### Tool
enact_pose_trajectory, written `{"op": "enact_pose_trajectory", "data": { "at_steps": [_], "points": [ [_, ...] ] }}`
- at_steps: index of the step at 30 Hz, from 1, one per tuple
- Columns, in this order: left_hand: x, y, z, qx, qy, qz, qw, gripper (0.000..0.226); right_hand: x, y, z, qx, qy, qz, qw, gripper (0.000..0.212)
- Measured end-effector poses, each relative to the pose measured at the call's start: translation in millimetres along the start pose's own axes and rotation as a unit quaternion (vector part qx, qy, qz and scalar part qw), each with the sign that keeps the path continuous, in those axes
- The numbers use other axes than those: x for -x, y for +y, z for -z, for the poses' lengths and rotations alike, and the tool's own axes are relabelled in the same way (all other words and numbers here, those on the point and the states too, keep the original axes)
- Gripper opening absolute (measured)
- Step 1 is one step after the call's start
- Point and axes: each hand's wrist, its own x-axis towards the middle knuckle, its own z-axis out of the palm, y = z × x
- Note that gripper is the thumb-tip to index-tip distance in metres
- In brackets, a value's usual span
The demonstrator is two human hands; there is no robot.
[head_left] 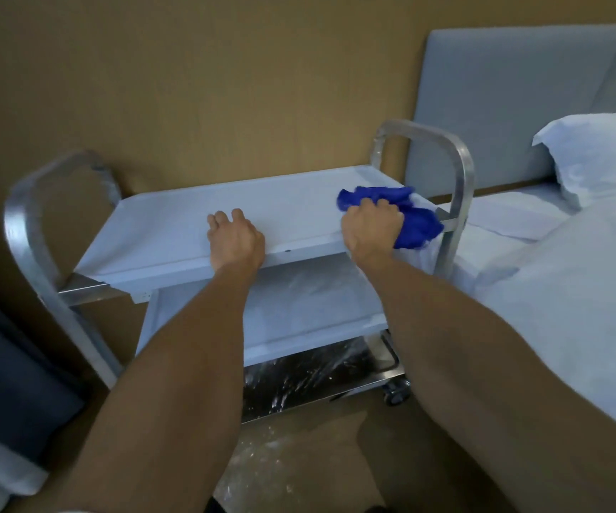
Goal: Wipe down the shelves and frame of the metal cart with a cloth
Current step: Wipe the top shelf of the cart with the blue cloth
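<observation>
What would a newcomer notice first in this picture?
The bright blue cloth, gripped by the right hand at the right end of the cart's top shelf. The left hand rests on that shelf's front edge. The bottom shelf is dark with white streaks.

Single head-worn wide-angle view, looking forward and down from close above the metal cart [173, 231]. Top shelf fills the centre; wall at 12 o'clock, bed [558, 290] at 3 o'clock, forearms entering from 6 o'clock.
</observation>
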Motion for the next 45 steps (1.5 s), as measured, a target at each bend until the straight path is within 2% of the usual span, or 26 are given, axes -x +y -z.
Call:
{"op": "enact_pose_trajectory", "data": {
  "at_steps": [3,6,9,12,15,18,21,25,27,29,31,33,35,37,40,42,45],
  "points": [
    [2,-3,11,0.030,-0.029,-0.009,0.999,0.040,42,-26,1,-0.027,0.012,0.089,0.996,0.041],
    [10,-6,23,0.020,-0.012,0.043,0.999,0.044,47,-10,8,-0.043,0.015,0.120,0.992,0.045],
    [18,-21,33,-0.037,0.002,0.068,0.997,0.045,25,22,18,-0.023,0.000,0.048,0.999,0.047],
    [28,-45,39,-0.068,-0.016,0.086,0.994,0.048,12,53,21,-0.053,0.010,-0.042,0.998,0.049],
    [38,-67,40,-0.084,-0.022,0.123,0.989,0.058,16,46,15,-0.091,0.010,-0.051,0.994,0.050],
    [36,-71,41,-0.061,-0.051,0.128,0.989,0.062,38,5,4,-0.083,0.004,-0.038,0.996,0.046],
    [33,-68,47,-0.042,-0.088,0.156,0.983,0.060,77,-56,0,-0.059,-0.001,0.013,0.998,0.045],
    [34,-74,63,0.037,-0.005,0.152,0.988,0.052,140,-117,-14,-0.115,0.004,0.111,0.987,0.059],
    [38,-81,80,0.057,0.047,0.151,0.986,0.045,157,-120,-17,-0.109,-0.021,0.171,0.979,0.069],
    [40,-86,99,0.012,0.110,0.161,0.981,0.047,155,-105,-13,-0.088,-0.027,0.218,0.972,0.071],
    [38,-94,119,-0.021,0.182,0.198,0.963,0.057,140,-85,-10,-0.077,-0.008,0.249,0.965,0.070],
    [33,-106,137,0.003,0.228,0.261,0.938,0.065,122,-64,-10,-0.090,0.006,0.255,0.963,0.071],
    [30,-127,146,0.052,0.211,0.319,0.922,0.059,112,-54,-11,-0.103,-0.021,0.254,0.962,0.072],
    [32,-150,144,0.111,0.162,0.339,0.920,0.051,117,-61,-15,-0.112,-0.033,0.250,0.961,0.071],
    [38,-178,139,0.165,0.172,0.325,0.915,0.028,149,-105,-24,-0.128,-0.004,0.275,0.953,0.073],
    [41,-188,142,0.181,0.180,0.306,0.917,0.026,176,-146,-31,-0.130,-0.002,0.317,0.940,0.074],
    [46,-197,151,0.218,0.154,0.283,0.921,0.028,216,-213,-36,-0.136,-0.022,0.377,0.916,0.076]
  ]
}}
